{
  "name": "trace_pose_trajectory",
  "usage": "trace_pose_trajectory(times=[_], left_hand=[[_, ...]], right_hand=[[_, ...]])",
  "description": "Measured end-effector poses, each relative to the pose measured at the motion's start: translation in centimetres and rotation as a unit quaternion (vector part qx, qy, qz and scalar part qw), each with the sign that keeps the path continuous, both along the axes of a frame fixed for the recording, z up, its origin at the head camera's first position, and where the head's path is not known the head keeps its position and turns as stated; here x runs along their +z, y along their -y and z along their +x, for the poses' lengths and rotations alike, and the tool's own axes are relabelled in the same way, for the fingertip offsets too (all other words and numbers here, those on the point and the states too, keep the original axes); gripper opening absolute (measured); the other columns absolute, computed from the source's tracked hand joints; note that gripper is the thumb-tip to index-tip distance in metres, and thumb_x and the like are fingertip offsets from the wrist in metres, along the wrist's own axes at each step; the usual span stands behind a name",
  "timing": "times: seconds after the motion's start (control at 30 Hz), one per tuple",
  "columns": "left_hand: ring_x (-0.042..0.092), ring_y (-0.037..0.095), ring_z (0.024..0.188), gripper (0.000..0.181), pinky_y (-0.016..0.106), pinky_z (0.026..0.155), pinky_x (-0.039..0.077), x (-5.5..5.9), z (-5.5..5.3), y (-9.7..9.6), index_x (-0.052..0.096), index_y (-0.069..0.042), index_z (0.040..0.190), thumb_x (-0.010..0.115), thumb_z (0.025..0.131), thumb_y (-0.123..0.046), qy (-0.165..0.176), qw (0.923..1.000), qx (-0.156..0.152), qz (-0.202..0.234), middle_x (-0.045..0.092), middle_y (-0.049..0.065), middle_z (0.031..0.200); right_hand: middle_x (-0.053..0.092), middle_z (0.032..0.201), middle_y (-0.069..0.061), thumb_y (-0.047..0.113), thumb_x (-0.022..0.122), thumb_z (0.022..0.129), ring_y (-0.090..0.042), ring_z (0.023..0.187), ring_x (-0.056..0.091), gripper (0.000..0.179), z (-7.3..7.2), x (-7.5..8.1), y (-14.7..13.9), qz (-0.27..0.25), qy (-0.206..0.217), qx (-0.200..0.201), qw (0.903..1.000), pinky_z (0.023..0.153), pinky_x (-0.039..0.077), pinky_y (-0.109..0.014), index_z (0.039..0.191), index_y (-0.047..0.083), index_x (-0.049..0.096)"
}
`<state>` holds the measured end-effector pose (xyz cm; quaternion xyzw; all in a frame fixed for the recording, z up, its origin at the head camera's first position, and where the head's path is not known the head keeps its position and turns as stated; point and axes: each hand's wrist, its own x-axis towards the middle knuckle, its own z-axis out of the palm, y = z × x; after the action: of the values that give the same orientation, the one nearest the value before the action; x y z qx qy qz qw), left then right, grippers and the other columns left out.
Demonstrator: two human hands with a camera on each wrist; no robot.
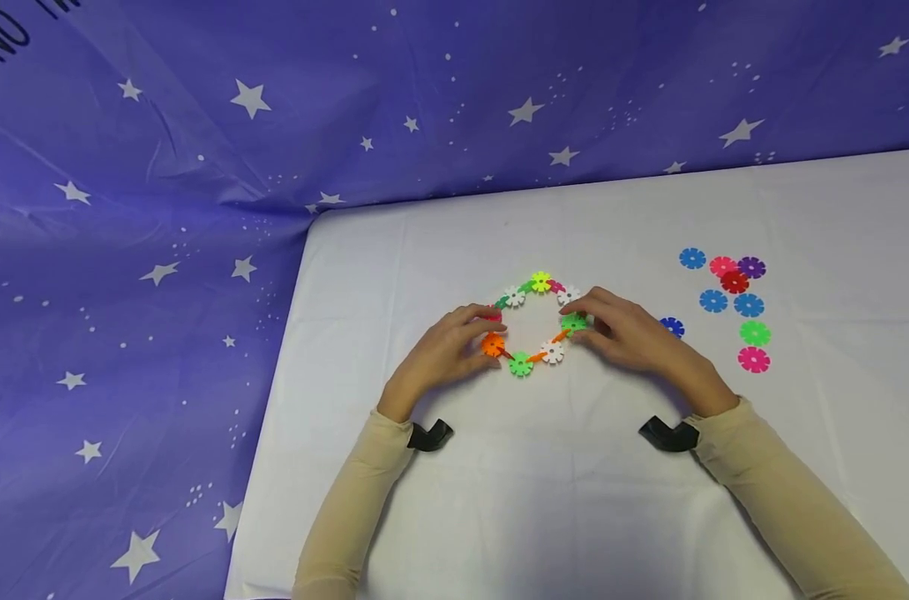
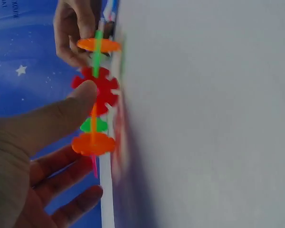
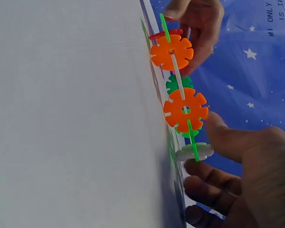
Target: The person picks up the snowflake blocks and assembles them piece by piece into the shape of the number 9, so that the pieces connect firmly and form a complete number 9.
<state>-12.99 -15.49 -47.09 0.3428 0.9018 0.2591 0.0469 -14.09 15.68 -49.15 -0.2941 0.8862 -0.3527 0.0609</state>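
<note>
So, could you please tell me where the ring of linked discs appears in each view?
Head: ring, just right of centre, between left hand and right hand.
Left wrist: ring left of centre, side-on.
Right wrist: ring right of centre, side-on.
Shared landmark: star-patterned cloth.

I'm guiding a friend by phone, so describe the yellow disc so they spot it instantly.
On the white tabletop, find the ring of linked discs. At its far edge, nearest the starry backdrop, is the yellow disc, between a green piece and a pink piece: the only yellow one showing.
</note>
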Motion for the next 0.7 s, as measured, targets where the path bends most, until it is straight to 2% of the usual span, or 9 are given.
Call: trace_pose_trajectory(times=[0.13,0.4,0.53,0.7], left_hand=[[0.053,0.021,0.123,0.042,0.034,0.104,0.044,0.0,0.0,0.3,0.067,-0.009,0.122,0.079,0.084,-0.022,-0.001,0.9996,0.003,0.029,0.056,0.006,0.131],[0.059,0.017,0.11,0.04,0.031,0.098,0.048,-0.2,-0.1,0.7,0.068,-0.008,0.117,0.081,0.081,-0.021,-0.007,0.9995,0.02,0.022,0.062,0.002,0.118],[0.056,0.016,0.098,0.043,0.03,0.09,0.048,-0.3,-0.2,0.4,0.067,-0.007,0.115,0.083,0.079,-0.022,0.004,0.9992,0.018,0.037,0.062,0.003,0.107],[0.056,0.02,0.093,0.047,0.029,0.085,0.048,-0.4,-0.2,0.2,0.064,-0.006,0.117,0.084,0.078,-0.023,0.019,0.9974,0.009,0.068,0.059,0.005,0.107]], right_hand=[[0.056,0.099,0.001,0.015,0.077,0.085,-0.01,0.074,0.047,0.038,-0.1,0.1,0.0,-0.006,-0.014,-0.015,0.9998,0.063,0.042,-0.024,0.12,0.017,0.063],[0.054,0.099,-0.003,0.036,0.081,0.08,-0.013,0.066,0.044,0.043,0.3,0.1,1.5,0.02,-0.019,-0.064,0.9976,0.055,0.037,-0.026,0.115,0.018,0.066],[0.053,0.1,-0.006,0.037,0.08,0.081,-0.014,0.064,0.043,0.041,0.7,-0.1,2.2,0.022,-0.025,-0.092,0.9952,0.054,0.035,-0.028,0.114,0.018,0.066],[0.05,0.112,-0.012,0.028,0.074,0.087,-0.015,0.065,0.044,0.053,0.8,-0.5,2.2,0.007,-0.018,-0.108,0.994,0.054,0.036,-0.029,0.135,0.016,0.055]])
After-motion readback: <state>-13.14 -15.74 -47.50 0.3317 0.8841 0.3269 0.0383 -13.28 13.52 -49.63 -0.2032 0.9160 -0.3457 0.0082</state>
